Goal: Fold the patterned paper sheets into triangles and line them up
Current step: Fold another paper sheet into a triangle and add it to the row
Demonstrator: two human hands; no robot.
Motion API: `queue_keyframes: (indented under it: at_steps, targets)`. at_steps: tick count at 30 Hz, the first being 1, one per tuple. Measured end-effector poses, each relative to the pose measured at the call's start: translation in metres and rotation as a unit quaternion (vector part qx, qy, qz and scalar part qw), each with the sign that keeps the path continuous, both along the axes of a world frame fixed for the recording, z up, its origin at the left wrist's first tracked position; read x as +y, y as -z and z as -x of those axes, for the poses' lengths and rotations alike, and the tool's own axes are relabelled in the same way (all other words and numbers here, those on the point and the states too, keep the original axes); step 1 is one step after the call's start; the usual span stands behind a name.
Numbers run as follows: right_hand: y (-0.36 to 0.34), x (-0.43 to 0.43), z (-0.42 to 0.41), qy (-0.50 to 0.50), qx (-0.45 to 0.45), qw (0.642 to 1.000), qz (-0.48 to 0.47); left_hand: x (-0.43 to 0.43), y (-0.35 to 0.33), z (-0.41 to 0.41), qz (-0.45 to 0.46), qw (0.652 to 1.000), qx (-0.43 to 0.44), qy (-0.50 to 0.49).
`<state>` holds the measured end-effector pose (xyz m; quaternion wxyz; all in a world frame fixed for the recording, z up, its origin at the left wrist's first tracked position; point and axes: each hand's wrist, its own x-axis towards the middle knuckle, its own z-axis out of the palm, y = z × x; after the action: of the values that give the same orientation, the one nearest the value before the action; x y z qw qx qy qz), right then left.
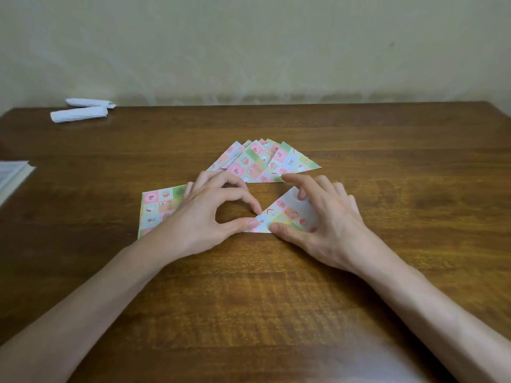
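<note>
Pale, bare wall backs a broad wooden surface, and everything the task concerns sits in its middle. Largest of the paper things is the fan of finished triangles, overlapping one another, with their points aimed away from the person and their long edges towards the person. Nearer and to the left lies a flat unfolded patterned sheet, partly hidden under the left wrist. Smaller again is the triangle in hand, lying between the two hands. Its long edge runs left to right along the near side, and a pale underside shows at its upper part.

The left hand curls thumb and forefinger into a ring and pinches the triangle's left corner. The right hand arches over the rest, thumb pressed on the lower edge and fingertips bent down on the upper part, so both hands grip this one piece.

The fan lies just beyond the hands, directly ahead. Its long edges already run parallel to the held triangle's, so joining the row probably calls for a short push forward without turning. The right hand covers more of the triangle and looks better placed to carry it.

Smallest, two white paper rolls lie well apart at the far left.
</note>
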<state>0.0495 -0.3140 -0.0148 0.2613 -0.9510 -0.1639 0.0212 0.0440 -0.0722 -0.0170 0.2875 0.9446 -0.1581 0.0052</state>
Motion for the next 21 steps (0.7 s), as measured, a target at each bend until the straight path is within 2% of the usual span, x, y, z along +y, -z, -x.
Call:
queue_keyframes:
  at_steps: [2,6,10,21]
  targets:
    - [0.001,-0.001,-0.001,-0.004,-0.006,1.0,0.001,0.0,0.0,0.001,-0.01,1.0,-0.01,-0.004]
    - [-0.003,-0.013,-0.008,-0.039,0.042,0.997,-0.045,0.001,-0.002,0.001,-0.024,1.0,-0.02,0.003]
    - [-0.004,-0.018,-0.011,-0.081,0.032,0.996,-0.011,0.0,-0.002,0.0,-0.018,1.0,-0.007,0.004]
    - [-0.006,-0.047,-0.028,-0.157,0.119,0.976,-0.089,0.001,-0.003,-0.001,-0.023,1.0,-0.006,0.006]
